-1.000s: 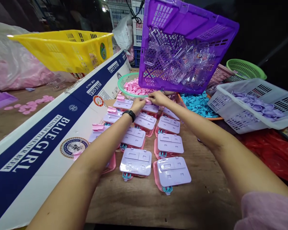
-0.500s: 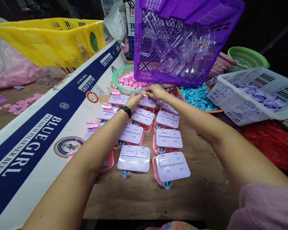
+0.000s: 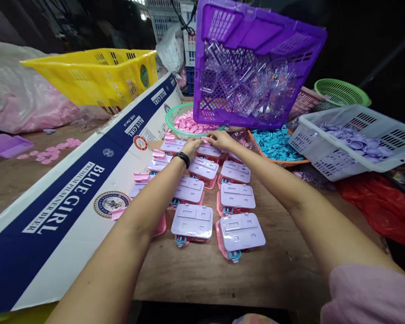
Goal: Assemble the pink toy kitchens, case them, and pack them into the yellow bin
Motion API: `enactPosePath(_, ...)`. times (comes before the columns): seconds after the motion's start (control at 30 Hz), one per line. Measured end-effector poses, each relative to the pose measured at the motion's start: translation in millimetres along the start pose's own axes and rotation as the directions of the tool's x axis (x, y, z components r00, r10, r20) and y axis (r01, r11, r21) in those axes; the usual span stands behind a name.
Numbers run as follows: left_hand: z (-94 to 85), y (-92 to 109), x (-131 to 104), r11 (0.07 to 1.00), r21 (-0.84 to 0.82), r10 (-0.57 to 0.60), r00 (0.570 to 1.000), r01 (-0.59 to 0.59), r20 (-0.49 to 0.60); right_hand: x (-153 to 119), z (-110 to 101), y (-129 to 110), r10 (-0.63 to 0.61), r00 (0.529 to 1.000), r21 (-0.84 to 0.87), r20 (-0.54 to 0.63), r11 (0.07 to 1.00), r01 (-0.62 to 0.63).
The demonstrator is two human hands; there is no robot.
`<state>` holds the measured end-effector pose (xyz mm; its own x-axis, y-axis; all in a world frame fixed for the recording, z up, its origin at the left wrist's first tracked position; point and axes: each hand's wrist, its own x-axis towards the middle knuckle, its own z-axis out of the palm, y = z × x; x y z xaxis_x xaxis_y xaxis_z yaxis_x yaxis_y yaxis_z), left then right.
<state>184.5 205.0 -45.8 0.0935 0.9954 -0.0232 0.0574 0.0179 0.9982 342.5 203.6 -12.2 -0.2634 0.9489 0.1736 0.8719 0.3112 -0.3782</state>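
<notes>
Rows of plastic cases with pale lilac lids point(image 3: 192, 220) and pink bases lie on the wooden table. Small teal parts point(image 3: 234, 255) stick out at the near edges of several. At the far end of the middle row, my right hand point(image 3: 221, 139) pinches a small pink plastic piece point(image 3: 205, 140) over a lilac lid. Just left of it is my left hand point(image 3: 191, 146), fingers bent together at the same case; what they hold is hidden. Similar pink pieces point(image 3: 141, 177) stand on the lids of the left row, which my left forearm partly covers.
Behind my hands are a green basket point(image 3: 171, 118) of pink pieces and a tilted purple crate point(image 3: 256, 121) of clear plastic parts. An orange basket point(image 3: 273, 159) of teal parts and a white basket point(image 3: 310, 150) stand right. A beer carton point(image 3: 87, 202) and yellow crate point(image 3: 97, 74) are left.
The camera view has shifted slightly, so the scene sits a little lower. Both hands stay at the same far case, with the right hand still at the pink piece.
</notes>
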Motion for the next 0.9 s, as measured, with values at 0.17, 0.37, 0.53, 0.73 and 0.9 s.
enactPosePath(0.17, -11.5, 12.0, -19.2, 0.989, 0.143, 0.044, 0.991, -0.025, -0.128, -8.4, 0.9, 4.5, 0.441, 0.867, 0.618, -0.231, 0.755, -0.219)
enactPosePath(0.37, 5.1, 34.4, -57.9, 0.91, 0.27, 0.294, 0.949, -0.316, 0.118, -20.1, -5.1, -14.9, 0.673, 0.73, 0.983, 0.12, 0.022, -0.182)
enactPosePath(0.53, 22.8, 34.5, -78.7, 0.956, 0.069, 0.269, 0.948, -0.284, 0.172, -28.9, -10.9, -37.4, 0.691, 0.719, 0.997, 0.074, -0.025, -0.079)
enactPosePath(0.73, 11.4, 33.9, -77.6, 0.959, -0.281, 0.077, 0.993, -0.05, 0.085, -57.7, -14.4, -32.5, 0.427, 0.901, 0.953, 0.079, 0.232, -0.194)
enactPosePath(0.9, -0.5, 35.9, -74.2, 0.987, -0.159, -0.002, 0.994, 0.019, 0.108, -62.3, -0.8, -22.4, 0.179, 0.984, 0.863, -0.024, 0.5, -0.07)
